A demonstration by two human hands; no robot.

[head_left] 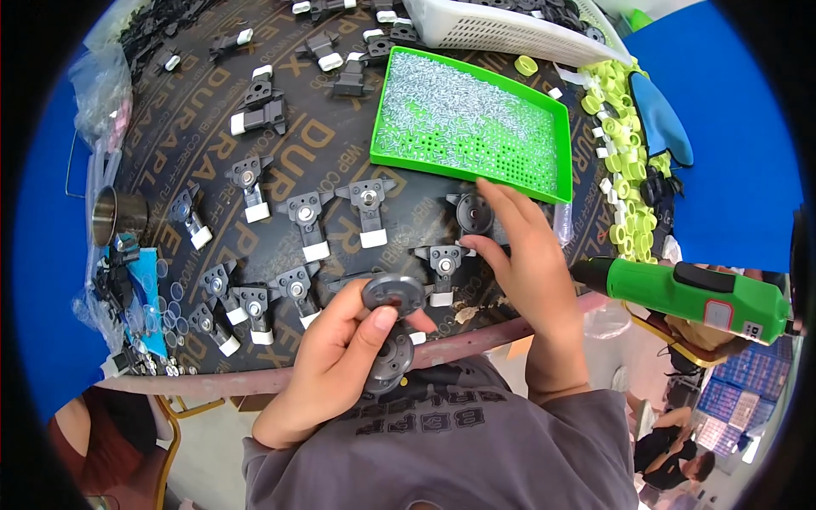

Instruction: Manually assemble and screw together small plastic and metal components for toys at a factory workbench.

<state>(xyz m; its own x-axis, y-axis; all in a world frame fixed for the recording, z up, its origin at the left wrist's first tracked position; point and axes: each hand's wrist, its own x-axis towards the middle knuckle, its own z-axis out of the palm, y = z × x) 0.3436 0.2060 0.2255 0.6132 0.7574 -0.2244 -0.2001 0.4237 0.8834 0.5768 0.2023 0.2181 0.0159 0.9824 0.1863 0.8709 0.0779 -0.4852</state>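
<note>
My left hand (pixel 336 357) is closed around black round discs, with one disc (pixel 393 293) above the fingers and another disc (pixel 393 359) below, over the table's near edge. My right hand (pixel 531 263) has thumb and fingers apart around a black part with a round disc (pixel 473 214) on the table; whether the fingertips touch it I cannot tell. Just left of the right thumb lies a black bracket with a white end (pixel 444 270). More such brackets, including one bracket (pixel 371 208) and another bracket (pixel 308 221), lie in loose rows to the left, metal centres facing up.
A green tray (pixel 378 158) of small screws stands beyond my right hand. A green power screwdriver (pixel 680 293) juts in from the right. Yellow-green rings (pixel 629 170) line the right edge. A white basket (pixel 510 36) is at the back, a metal cup (pixel 117 215) at left.
</note>
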